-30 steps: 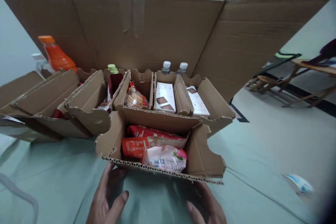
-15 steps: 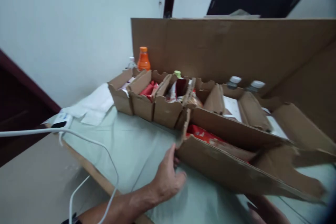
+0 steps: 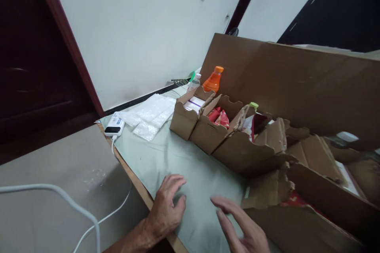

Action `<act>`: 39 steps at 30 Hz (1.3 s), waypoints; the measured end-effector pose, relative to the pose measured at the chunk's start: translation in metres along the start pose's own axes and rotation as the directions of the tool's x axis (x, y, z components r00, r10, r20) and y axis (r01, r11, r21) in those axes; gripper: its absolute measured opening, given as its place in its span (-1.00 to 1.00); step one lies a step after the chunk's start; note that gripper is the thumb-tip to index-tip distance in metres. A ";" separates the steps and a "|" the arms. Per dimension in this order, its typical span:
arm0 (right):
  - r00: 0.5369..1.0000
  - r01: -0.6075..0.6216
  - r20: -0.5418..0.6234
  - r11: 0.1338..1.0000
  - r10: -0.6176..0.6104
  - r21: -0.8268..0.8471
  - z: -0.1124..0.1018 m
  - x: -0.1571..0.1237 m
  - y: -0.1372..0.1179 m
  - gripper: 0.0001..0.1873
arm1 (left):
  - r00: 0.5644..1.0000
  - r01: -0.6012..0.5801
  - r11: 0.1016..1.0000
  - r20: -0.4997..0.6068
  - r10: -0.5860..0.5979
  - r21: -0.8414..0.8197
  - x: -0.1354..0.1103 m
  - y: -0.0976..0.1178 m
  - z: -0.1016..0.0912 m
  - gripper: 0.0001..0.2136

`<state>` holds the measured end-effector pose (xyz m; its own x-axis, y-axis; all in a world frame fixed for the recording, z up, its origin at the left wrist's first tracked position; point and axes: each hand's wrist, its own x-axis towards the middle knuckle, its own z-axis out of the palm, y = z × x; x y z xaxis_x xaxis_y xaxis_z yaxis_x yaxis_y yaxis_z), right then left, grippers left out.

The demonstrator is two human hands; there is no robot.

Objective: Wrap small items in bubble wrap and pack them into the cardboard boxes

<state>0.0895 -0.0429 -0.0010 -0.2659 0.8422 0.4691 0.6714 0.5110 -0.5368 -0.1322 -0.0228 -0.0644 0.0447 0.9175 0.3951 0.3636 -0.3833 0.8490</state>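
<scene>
My left hand (image 3: 168, 207) rests palm down on the pale green table cover (image 3: 178, 158) near the table's edge, fingers spread, holding nothing. My right hand (image 3: 242, 225) hovers beside it with fingers stretched out, just short of the torn corner of the near cardboard tray (image 3: 299, 205), which holds red packets. Behind it runs a row of small cardboard trays (image 3: 208, 132) with snack packets and boxes. An orange bottle (image 3: 213, 80) stands at the far end of the row.
A tall cardboard flap (image 3: 297, 83) walls off the back. Bubble wrap (image 3: 150, 114) and a white power bank (image 3: 114, 127) with a white cable (image 3: 89, 209) lie at the table's left end. A dark door (image 3: 32, 59) is at left.
The view has swung left. My left hand came off the near tray's corner and lies flat on the table; my right hand has come into view beside it.
</scene>
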 end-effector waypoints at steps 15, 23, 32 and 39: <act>0.817 0.372 0.534 0.907 -0.217 -0.199 0.201 0.266 -0.044 -0.71 | 0.958 -0.242 0.970 -0.162 0.239 0.002 0.002 -0.026 0.007 -0.64; 0.906 0.312 0.327 0.946 -0.269 -0.087 0.193 0.264 -0.047 -0.52 | 0.979 -0.136 0.984 -0.167 0.116 -0.115 -0.009 -0.039 0.021 -0.64; 0.982 0.176 0.006 0.914 -0.191 0.365 0.069 0.083 -0.066 -0.66 | 0.797 0.357 0.164 0.208 -0.568 -0.920 0.018 -0.027 -0.040 -0.39; 0.999 -0.027 0.040 0.933 0.014 0.360 0.015 -0.038 -0.078 -0.49 | 0.626 0.689 0.157 0.472 -0.621 -0.708 0.017 0.013 -0.032 -0.32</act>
<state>0.0368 -0.1118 0.0122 -0.2846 0.8553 0.4330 0.3843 0.5156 -0.7658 -0.1562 -0.0153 -0.0351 0.2415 0.8623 -0.4450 -0.5704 0.4972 0.6539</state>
